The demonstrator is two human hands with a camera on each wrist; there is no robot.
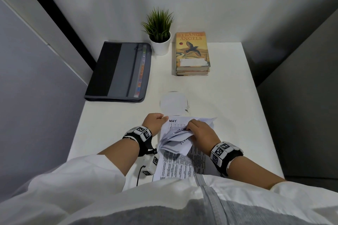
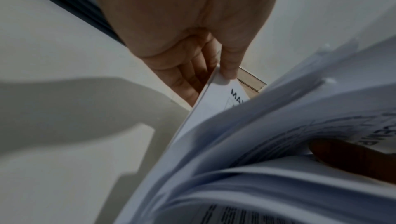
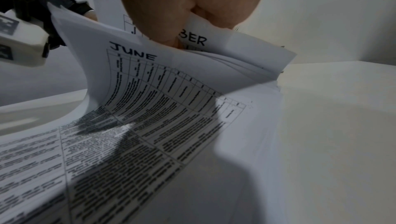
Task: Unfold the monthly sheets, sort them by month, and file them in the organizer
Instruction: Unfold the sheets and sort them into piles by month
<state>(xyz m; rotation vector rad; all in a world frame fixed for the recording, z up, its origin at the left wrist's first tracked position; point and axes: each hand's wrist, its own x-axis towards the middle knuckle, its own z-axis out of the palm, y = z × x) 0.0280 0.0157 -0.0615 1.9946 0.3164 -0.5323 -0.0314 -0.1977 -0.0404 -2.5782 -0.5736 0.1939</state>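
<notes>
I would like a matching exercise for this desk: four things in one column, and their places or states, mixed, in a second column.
Things:
1. organizer
2. potted plant
3. MAY sheet
4. books

Places or states:
A. stacked at the far side of the desk, right of the plant
B. closed, at the far left of the desk
C. corner pinched by the left hand
D. between the organizer and the books

Pairs: 1-B, 2-D, 3-C, 4-A

organizer (image 1: 117, 71) left, plant (image 1: 158, 31) behind — books (image 1: 192, 55) right

Potted plant (image 1: 158, 32) beside stacked books (image 1: 192, 54)
</notes>
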